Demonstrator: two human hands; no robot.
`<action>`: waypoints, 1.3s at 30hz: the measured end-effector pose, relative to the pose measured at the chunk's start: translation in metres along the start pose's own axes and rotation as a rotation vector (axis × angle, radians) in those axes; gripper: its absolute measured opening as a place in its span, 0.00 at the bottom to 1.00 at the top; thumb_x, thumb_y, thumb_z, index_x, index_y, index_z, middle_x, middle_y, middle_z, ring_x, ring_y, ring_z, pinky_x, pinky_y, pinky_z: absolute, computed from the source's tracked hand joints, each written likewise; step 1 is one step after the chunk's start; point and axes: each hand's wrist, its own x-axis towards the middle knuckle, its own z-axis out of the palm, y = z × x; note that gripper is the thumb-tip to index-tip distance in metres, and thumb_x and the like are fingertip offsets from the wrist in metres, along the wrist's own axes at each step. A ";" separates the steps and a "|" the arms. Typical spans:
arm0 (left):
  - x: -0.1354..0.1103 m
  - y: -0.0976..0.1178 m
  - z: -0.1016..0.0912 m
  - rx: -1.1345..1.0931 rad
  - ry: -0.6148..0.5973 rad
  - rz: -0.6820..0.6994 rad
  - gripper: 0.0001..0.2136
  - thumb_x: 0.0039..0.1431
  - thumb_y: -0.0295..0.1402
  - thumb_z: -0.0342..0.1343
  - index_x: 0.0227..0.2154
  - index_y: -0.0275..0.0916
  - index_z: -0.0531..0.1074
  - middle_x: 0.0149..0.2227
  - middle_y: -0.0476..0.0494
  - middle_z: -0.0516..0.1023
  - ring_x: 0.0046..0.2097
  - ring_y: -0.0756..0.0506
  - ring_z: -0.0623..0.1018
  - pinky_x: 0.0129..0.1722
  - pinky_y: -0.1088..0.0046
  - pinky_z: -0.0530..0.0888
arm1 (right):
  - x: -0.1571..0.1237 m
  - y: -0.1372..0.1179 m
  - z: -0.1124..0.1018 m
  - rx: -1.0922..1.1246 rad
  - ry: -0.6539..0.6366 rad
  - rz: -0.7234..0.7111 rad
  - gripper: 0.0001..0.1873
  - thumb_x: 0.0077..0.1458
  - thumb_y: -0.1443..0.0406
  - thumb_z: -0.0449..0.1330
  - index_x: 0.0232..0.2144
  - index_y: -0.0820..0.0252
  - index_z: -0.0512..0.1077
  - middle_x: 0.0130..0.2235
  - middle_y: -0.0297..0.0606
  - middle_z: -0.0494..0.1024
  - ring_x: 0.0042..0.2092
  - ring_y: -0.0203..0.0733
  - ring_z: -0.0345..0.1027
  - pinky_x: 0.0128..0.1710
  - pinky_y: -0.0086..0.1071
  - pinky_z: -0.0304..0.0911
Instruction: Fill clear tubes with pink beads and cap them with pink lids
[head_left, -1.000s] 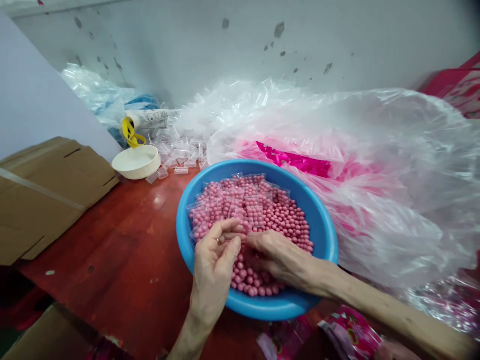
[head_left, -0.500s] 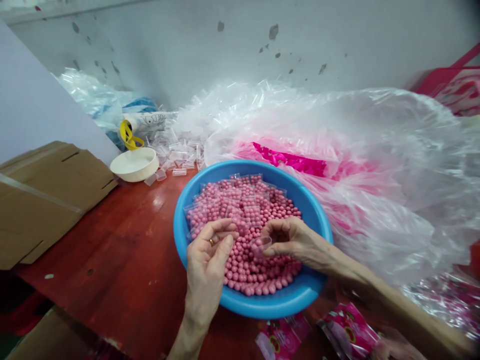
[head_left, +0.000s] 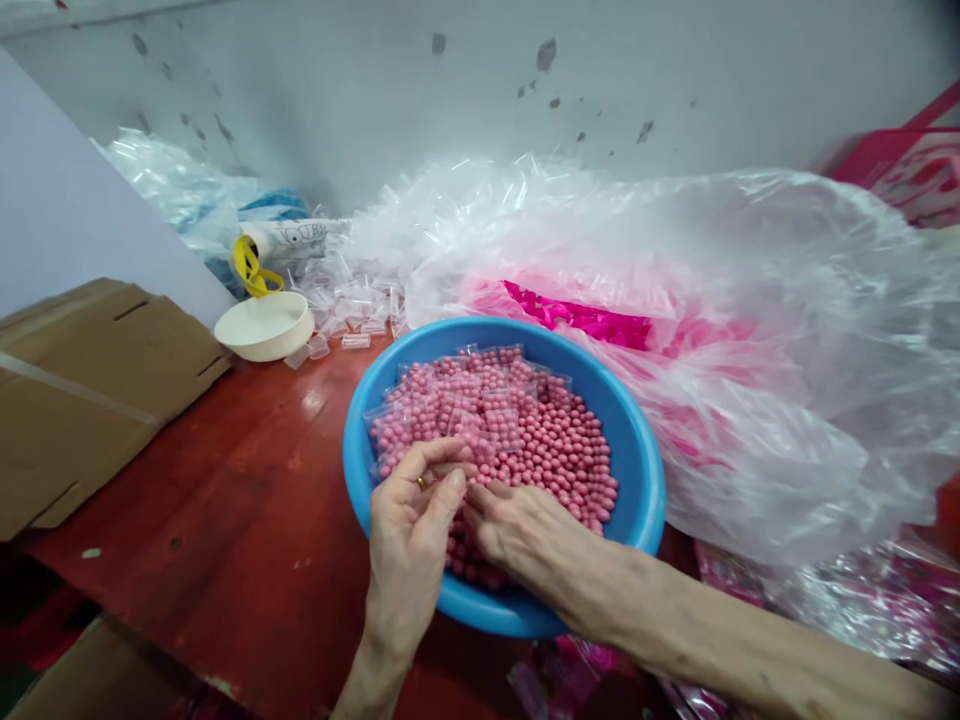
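Note:
A blue basin (head_left: 649, 470) stands in front of me, filled with loose pink beads (head_left: 564, 450). On the beads, mostly toward the back left, lie several small clear packets (head_left: 501, 428) full of the same beads. My left hand (head_left: 416, 515), with a ring on one finger, is at the basin's near left, its thumb and fingers curled together in a pinch. Over the near part of the beads, my right hand (head_left: 517, 535) has its fingertips closed against those of my left hand. What either hand holds is hidden between the fingers.
Behind the basin are small clear plastic pieces (head_left: 356, 305) and a large clear bag (head_left: 787, 260) with pink contents. A white dish (head_left: 266, 330), yellow tape roll (head_left: 255, 268) and folded cardboard (head_left: 97, 390) are at the left. Pink printed packets (head_left: 562, 675) lie at the front edge.
My right hand has moved left from the beads to my left fingertips. The small clear cup-like piece it held is now out of sight. My left hand has hardly moved.

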 end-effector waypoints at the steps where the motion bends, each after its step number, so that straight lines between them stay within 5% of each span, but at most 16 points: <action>1: 0.000 0.000 0.000 -0.008 0.002 0.005 0.06 0.57 0.28 0.56 0.37 0.38 0.74 0.38 0.47 0.79 0.38 0.51 0.77 0.38 0.80 0.73 | 0.001 0.003 -0.004 0.085 -0.021 0.019 0.17 0.57 0.75 0.44 0.42 0.64 0.68 0.46 0.46 0.74 0.48 0.43 0.66 0.47 0.37 0.65; 7: -0.001 -0.002 0.000 -0.080 0.061 0.044 0.06 0.57 0.28 0.57 0.38 0.38 0.74 0.38 0.47 0.79 0.40 0.50 0.77 0.42 0.77 0.73 | 0.011 0.027 -0.019 0.662 -0.107 0.356 0.06 0.54 0.69 0.56 0.25 0.61 0.67 0.24 0.29 0.69 0.26 0.32 0.61 0.28 0.26 0.57; 15: -0.002 -0.003 -0.001 -0.102 0.114 0.044 0.07 0.55 0.28 0.58 0.37 0.38 0.74 0.37 0.47 0.79 0.40 0.49 0.77 0.40 0.76 0.73 | 0.000 0.029 -0.028 1.253 0.091 0.687 0.08 0.44 0.64 0.67 0.25 0.61 0.72 0.27 0.31 0.75 0.30 0.34 0.68 0.31 0.26 0.62; 25: -0.001 -0.002 -0.003 -0.033 0.038 0.046 0.06 0.57 0.29 0.57 0.37 0.38 0.74 0.38 0.47 0.78 0.39 0.50 0.77 0.42 0.77 0.72 | -0.001 0.031 -0.017 1.159 0.228 0.694 0.13 0.45 0.58 0.66 0.26 0.63 0.73 0.27 0.34 0.77 0.31 0.37 0.70 0.34 0.31 0.64; 33: 0.004 0.003 0.001 0.048 -0.369 -0.178 0.15 0.47 0.23 0.61 0.41 0.40 0.74 0.41 0.46 0.77 0.39 0.47 0.78 0.39 0.74 0.75 | 0.000 0.027 -0.023 1.092 0.242 0.650 0.11 0.47 0.58 0.64 0.26 0.61 0.73 0.26 0.32 0.75 0.29 0.35 0.68 0.29 0.29 0.62; 39: 0.004 -0.001 0.000 0.111 -0.275 -0.087 0.15 0.47 0.23 0.59 0.40 0.39 0.74 0.40 0.45 0.77 0.41 0.47 0.77 0.42 0.72 0.74 | -0.002 0.032 -0.027 0.904 0.200 0.618 0.07 0.47 0.64 0.64 0.26 0.63 0.73 0.22 0.28 0.70 0.26 0.32 0.61 0.26 0.26 0.55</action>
